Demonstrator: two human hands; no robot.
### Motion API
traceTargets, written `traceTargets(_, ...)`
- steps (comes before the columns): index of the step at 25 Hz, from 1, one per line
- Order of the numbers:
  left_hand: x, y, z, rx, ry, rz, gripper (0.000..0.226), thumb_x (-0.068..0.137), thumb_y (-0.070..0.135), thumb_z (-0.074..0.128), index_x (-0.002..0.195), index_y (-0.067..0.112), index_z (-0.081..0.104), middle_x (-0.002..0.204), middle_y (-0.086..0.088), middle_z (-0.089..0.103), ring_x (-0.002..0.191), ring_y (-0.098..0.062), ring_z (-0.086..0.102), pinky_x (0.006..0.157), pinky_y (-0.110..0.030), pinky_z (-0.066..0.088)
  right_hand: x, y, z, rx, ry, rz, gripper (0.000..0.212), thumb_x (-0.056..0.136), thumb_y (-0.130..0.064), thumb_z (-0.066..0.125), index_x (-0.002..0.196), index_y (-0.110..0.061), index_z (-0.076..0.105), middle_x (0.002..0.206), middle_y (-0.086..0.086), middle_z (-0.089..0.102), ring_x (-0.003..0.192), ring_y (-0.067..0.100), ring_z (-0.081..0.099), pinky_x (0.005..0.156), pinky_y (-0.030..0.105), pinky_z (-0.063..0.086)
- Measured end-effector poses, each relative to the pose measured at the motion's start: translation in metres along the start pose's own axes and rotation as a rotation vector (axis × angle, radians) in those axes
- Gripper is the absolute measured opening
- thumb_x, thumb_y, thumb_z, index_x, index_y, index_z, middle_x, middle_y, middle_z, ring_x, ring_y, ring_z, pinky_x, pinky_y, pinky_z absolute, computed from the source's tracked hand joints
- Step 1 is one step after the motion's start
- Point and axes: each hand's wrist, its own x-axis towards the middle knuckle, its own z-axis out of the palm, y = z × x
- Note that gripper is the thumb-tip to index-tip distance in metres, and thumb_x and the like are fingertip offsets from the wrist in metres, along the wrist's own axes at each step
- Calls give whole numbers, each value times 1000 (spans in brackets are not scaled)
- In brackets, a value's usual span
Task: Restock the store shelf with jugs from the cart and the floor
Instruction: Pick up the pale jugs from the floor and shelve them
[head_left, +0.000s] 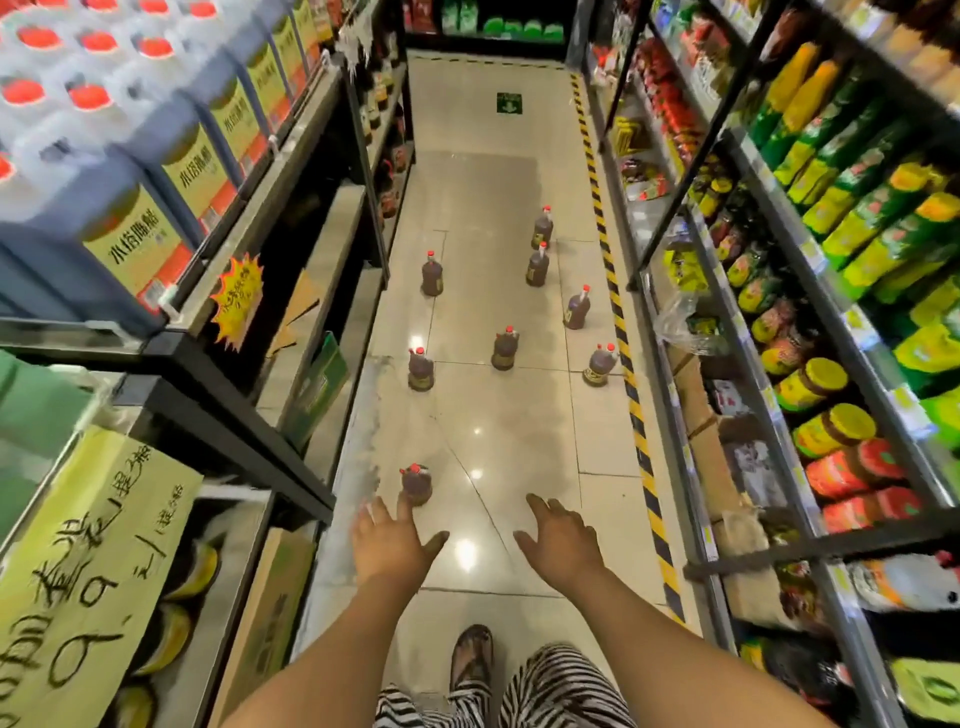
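Note:
Several dark brown jugs with red caps stand upright on the tiled aisle floor. The nearest jug (416, 484) is just beyond my left hand (390, 540), whose spread fingers reach toward it and overlap its base. My right hand (560, 538) is stretched forward over bare floor, fingers relaxed, holding nothing. Farther jugs stand at the left (420, 368), the middle (505, 348) and the right (598, 365), with more behind them (431, 274). The left shelf (291, 171) has dark, mostly bare lower levels.
White jugs with red caps and yellow labels (130, 244) fill the upper left shelf. Shelves of jars and packets (810, 384) line the right side behind a yellow-black floor stripe (618, 317). My sandalled foot (470, 660) is at the bottom.

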Motion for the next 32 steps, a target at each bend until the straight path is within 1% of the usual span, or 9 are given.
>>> traceTargets(6, 42, -18, 19, -43, -109, -176, 87, 84, 71, 42, 150, 22, 15, 150, -16, 28, 140, -35, 23, 114, -44, 23, 72, -17, 2, -68, -158, -88, 58, 93, -43, 44, 145, -24, 27, 139, 9, 44, 127, 31, 42, 101, 43, 39)
traceTargets(9, 75, -13, 23, -65, -141, -264, 88, 83, 71, 42, 149, 20, 16, 153, -17, 24, 141, -36, 21, 114, -46, 22, 128, -22, -8, -119, -230, -129, 58, 93, -42, 46, 145, -23, 28, 144, 10, 41, 133, 31, 36, 103, 44, 37)
traceTargets(11, 106, -3, 20, -101, -163, -341, 89, 83, 72, 42, 150, 20, 15, 154, -17, 21, 142, -35, 20, 115, -45, 22, 173, -24, -20, -119, -283, -163, 55, 92, -42, 47, 142, -23, 33, 139, 10, 45, 129, 32, 41, 101, 43, 39)
traceTargets(14, 151, 22, 11, -167, -133, -427, 90, 81, 72, 46, 149, 21, 16, 154, -16, 23, 141, -35, 22, 113, -45, 24, 235, -25, -46, -144, -312, -227, 50, 91, -40, 48, 137, -24, 38, 131, 9, 52, 119, 32, 50, 96, 42, 43)
traceTargets(17, 211, 47, 3, -274, -152, -459, 94, 79, 71, 51, 150, 19, 18, 152, -19, 26, 138, -37, 27, 112, -47, 27, 305, -23, -73, -189, -323, -242, 58, 92, -42, 47, 144, -23, 31, 137, 8, 49, 122, 33, 48, 99, 42, 43)
traceTargets(21, 285, 59, 21, -462, -62, -516, 99, 75, 69, 58, 150, 19, 18, 151, -15, 33, 136, -33, 35, 109, -45, 33, 398, -27, -72, -167, -309, -232, 60, 91, -42, 53, 142, -19, 33, 136, 11, 51, 122, 35, 48, 99, 43, 44)
traceTargets(24, 339, 54, 81, -544, -65, -514, 92, 80, 61, 60, 149, 13, 23, 149, -15, 36, 135, -32, 37, 107, -40, 34, 472, -21, -20, -116, -343, -193, 62, 89, -40, 57, 142, -18, 33, 133, 14, 54, 120, 36, 50, 97, 43, 45)
traceTargets(28, 412, 23, 216, -589, 89, -473, 108, 66, 78, 54, 147, 12, 28, 152, -16, 32, 139, -32, 32, 113, -44, 31, 578, -7, 95, -51, -347, -163, 69, 85, -34, 62, 144, -15, 31, 138, 14, 50, 123, 34, 49, 98, 39, 44)
traceTargets(32, 459, -16, 351, -643, 195, -362, 115, 63, 82, 51, 149, 11, 24, 157, -12, 21, 146, -22, 17, 117, -28, 16, 675, 2, 216, 47, -330, -178, 73, 86, -35, 61, 145, -12, 26, 126, 16, 57, 114, 34, 56, 86, 32, 44)
